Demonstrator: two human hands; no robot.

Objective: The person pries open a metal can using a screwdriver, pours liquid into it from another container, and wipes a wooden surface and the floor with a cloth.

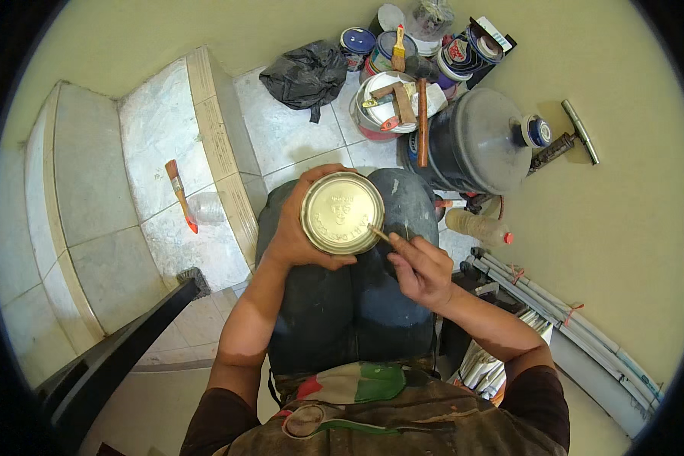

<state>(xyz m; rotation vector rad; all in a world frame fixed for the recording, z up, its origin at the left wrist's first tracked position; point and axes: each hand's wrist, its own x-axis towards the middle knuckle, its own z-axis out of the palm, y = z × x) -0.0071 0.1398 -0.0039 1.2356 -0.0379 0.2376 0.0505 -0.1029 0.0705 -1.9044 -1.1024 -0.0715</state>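
Observation:
My left hand (290,237) is wrapped around the side of a round metal tin (342,209), held above my lap with its gold-coloured end facing up. Raised marks show on that end. My right hand (422,272) pinches a thin, short, brownish stick-like tool (380,234) between thumb and fingers; its exact kind is not clear. The tool's tip reaches over the tin's rim onto the gold face at the right side. Whether it presses there I cannot tell. The tin's wall and far end are mostly hidden.
Paintbrush (181,194) and clear plastic cup (207,207) rest on the tiled step at left. Ahead are a black plastic bag (305,74), a tub (372,125) with tools, paint cans (357,47) and a large water jug (482,144). Bottle (479,226) and long pipes (577,323) lie right.

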